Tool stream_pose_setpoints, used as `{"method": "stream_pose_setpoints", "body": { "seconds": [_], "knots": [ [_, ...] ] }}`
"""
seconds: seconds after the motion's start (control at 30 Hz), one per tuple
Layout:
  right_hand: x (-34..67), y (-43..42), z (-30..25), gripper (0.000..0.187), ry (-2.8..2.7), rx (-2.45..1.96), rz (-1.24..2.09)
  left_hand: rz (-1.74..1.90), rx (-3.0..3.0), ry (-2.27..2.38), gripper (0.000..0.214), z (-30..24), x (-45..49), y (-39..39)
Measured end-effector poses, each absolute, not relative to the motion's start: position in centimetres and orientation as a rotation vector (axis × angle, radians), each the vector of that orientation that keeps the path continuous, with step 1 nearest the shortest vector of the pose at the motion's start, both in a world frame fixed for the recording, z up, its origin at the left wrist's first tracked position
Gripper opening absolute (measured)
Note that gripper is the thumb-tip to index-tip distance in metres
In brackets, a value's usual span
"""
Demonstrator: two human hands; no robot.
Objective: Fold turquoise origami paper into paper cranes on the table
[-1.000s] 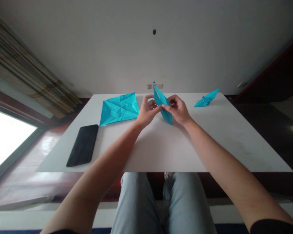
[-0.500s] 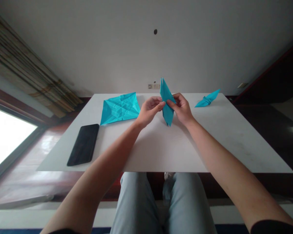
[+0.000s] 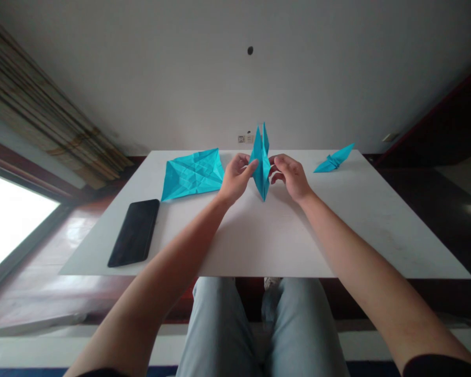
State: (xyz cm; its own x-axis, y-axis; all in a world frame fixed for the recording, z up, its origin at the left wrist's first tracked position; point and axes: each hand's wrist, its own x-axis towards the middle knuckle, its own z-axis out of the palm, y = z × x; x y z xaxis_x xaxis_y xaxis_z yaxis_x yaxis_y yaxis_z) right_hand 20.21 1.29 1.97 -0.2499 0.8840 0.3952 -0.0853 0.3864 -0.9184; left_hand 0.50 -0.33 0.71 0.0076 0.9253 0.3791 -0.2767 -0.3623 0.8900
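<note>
A folded turquoise paper piece (image 3: 261, 163), narrow and pointed at both ends, stands upright above the white table (image 3: 267, 235), held between both hands. My left hand (image 3: 235, 178) pinches its left side with thumb and fingers. On the other side, my right hand (image 3: 291, 175) grips it with curled fingers. Its two upper tips are slightly parted.
A creased, unfolded turquoise sheet (image 3: 192, 174) lies at the table's far left. A black phone (image 3: 134, 232) rests near the left edge. A finished turquoise paper crane (image 3: 333, 158) sits at the far right. My legs in light jeans (image 3: 259, 330) show below the table's near edge.
The folded piece has turned from slanted to upright and edge-on, rising a little. Both hands shifted with it, closing in on either side.
</note>
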Motion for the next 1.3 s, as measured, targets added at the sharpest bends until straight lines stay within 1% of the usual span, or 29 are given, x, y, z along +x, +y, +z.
{"method": "stream_pose_setpoints", "body": {
  "seconds": [0.1, 0.2, 0.43, 0.57, 0.77, 0.93, 1.07, 1.2, 1.3],
  "knots": [
    [20.3, 1.6, 1.6, 0.063, -1.585, -0.740, 1.027, 1.581, 1.284, 0.801, 0.057, 0.5, 0.3, -0.1],
    [20.3, 2.1, 1.0, 0.061, -1.627, -0.762, 0.906, 1.596, 1.306, 0.793, 0.058, 0.6, 0.3, -0.2],
    [20.2, 2.6, 0.0, 0.067, -1.544, -0.786, 0.892, 1.560, 1.379, 0.709, 0.067, 1.2, 0.8, -0.7],
    [20.2, 3.1, -0.4, 0.064, -1.525, -0.797, 0.892, 1.569, 1.386, 0.739, 0.066, 1.2, 0.9, -0.7],
    [20.3, 3.3, -0.2, 0.056, -1.535, -0.777, 0.911, 1.547, 1.298, 0.801, 0.051, 1.1, 0.5, -0.7],
    [20.2, 3.1, 0.2, 0.058, -1.580, -0.673, 0.900, 1.546, 1.191, 0.880, 0.041, 0.8, 0.6, -0.4],
    [20.0, 2.8, 0.3, 0.052, -1.596, -0.617, 0.907, 1.589, 1.129, 0.956, 0.031, 0.7, 0.6, -0.3],
    [20.2, 2.4, 0.6, 0.049, -1.601, -0.673, 0.850, 1.532, 1.133, 0.979, 0.025, 0.7, 0.5, -0.2],
    [20.4, 2.3, 0.7, 0.047, -1.634, -0.748, 0.822, 1.538, 1.196, 0.932, 0.029, 0.5, 0.3, -0.2]
  ]
}}
